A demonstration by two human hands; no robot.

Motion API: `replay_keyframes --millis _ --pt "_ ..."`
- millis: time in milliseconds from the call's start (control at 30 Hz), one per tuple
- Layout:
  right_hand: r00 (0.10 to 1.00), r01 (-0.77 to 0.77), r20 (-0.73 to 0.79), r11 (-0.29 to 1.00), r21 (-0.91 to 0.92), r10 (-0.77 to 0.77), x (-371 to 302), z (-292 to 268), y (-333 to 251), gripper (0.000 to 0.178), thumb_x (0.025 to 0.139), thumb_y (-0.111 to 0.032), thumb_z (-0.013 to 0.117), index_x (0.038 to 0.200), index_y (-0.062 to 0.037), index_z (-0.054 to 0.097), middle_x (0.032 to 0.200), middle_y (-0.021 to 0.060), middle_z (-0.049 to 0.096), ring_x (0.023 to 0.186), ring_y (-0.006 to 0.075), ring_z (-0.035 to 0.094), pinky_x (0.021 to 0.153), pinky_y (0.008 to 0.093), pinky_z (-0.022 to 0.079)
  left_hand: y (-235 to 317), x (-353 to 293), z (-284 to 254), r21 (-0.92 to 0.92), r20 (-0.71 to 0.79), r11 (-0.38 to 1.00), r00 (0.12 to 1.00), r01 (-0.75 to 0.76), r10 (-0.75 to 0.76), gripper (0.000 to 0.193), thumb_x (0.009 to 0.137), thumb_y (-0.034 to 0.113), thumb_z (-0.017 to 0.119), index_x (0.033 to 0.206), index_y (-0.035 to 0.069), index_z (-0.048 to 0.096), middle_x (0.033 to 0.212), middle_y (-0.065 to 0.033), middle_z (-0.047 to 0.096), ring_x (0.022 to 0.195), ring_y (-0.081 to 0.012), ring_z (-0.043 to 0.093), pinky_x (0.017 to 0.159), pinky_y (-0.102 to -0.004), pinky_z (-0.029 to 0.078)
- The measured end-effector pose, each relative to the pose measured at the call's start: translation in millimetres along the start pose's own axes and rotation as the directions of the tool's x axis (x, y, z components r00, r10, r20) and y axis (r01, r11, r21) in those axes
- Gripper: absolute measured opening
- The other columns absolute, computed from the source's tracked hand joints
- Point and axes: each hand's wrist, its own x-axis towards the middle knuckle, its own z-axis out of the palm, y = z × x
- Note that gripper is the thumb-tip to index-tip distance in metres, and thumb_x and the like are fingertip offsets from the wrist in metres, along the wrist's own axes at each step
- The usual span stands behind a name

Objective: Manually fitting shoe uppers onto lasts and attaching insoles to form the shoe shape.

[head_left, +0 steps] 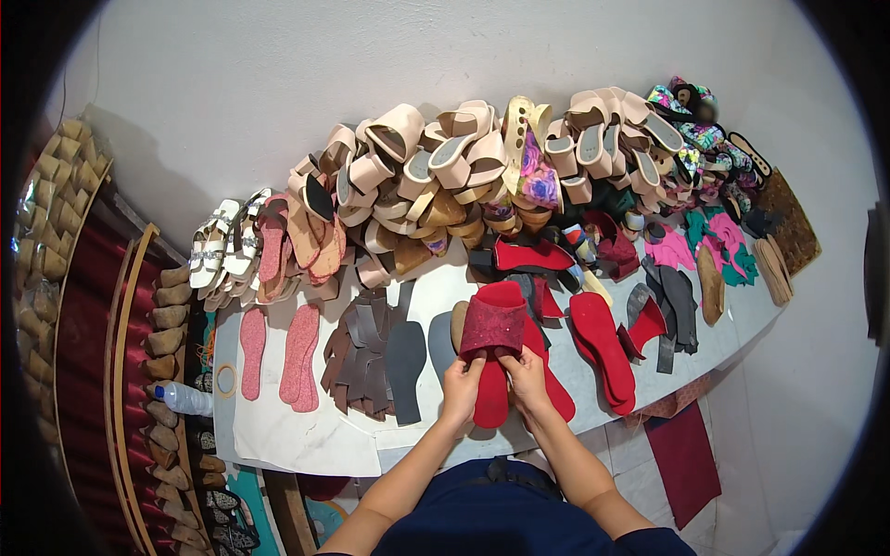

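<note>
Over the near middle of the table I hold a red slipper (492, 320) with a broad, dark red, speckled strap. My left hand (460, 385) is closed on its left side and my right hand (526, 377) on its right. Both thumbs press at the lower edge of the strap; the other fingers are mostly hidden. Partly behind the slipper lie another red sole piece (557, 389) and a grey sole piece (439, 345). To the right are stacked red soles (601, 352). On the left lie a dark grey sole (405, 371) and brown strap pieces (357, 347).
Heaped beige sandals (397, 134) line the table's wall side. Pink speckled insoles (301, 357), a tape roll (226, 380) and a bottle (185, 399) are at the left. Shelved wooden shoe lasts (165, 343) stand beyond the table (306, 443). Fabric scraps (674, 248) lie at right.
</note>
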Motion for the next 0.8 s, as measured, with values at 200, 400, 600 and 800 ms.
replay_keyframes --millis 200,400,600,800 --pt "0.987 -0.102 -0.123 0.993 0.051 0.107 -2.6 -10.4 -13.3 0.016 0.080 -0.004 0.053 0.096 0.0015 0.056 0.089 0.0064 0.060 0.077 0.0114 0.057 0.071 0.0241 0.045 13.0 -3.8 19.1 0.022 0.120 0.999 0.992 0.029 -0.032 0.026 0.085 0.016 0.054 0.104 -0.002 0.052 0.090 -0.0076 0.058 0.078 -0.0113 0.056 0.068 -0.0244 0.047" --pt "0.977 -0.131 -0.160 0.989 0.069 0.141 -3.4 -38.5 -27.7 0.013 0.082 -0.006 0.050 0.093 -0.0005 0.055 0.085 0.0066 0.059 0.075 0.0128 0.058 0.069 0.0252 0.046 5.4 10.6 26.5 0.483 0.171 0.873 0.985 -0.065 -0.022 0.023 0.082 0.020 0.057 0.084 -0.003 0.060 0.082 -0.0084 0.057 0.075 -0.0127 0.054 0.065 -0.0249 0.042" --pt "0.986 -0.011 -0.166 0.997 0.080 0.025 7.8 -73.2 -52.2 0.016 0.081 -0.004 0.051 0.096 0.0004 0.056 0.089 0.0056 0.060 0.078 0.0106 0.056 0.071 0.0234 0.044 -18.1 21.3 70.4 0.531 0.181 0.829 0.979 -0.174 0.089 0.022 0.084 0.018 0.055 0.078 -0.003 0.057 0.072 -0.0031 0.052 0.068 -0.0109 0.048 0.064 -0.0238 0.040" --pt "0.990 0.108 -0.052 0.948 -0.299 -0.129 28.1 -111.2 -94.9 0.021 0.080 -0.004 0.056 0.100 0.0006 0.055 0.092 0.0033 0.059 0.085 0.0080 0.053 0.076 0.0217 0.041 -40.3 26.3 131.1 0.262 0.052 0.963 0.997 -0.070 0.059 0.018 0.088 0.017 0.048 0.081 0.002 0.053 0.067 0.0031 0.047 0.062 -0.0031 0.042 0.056 -0.0199 0.038"
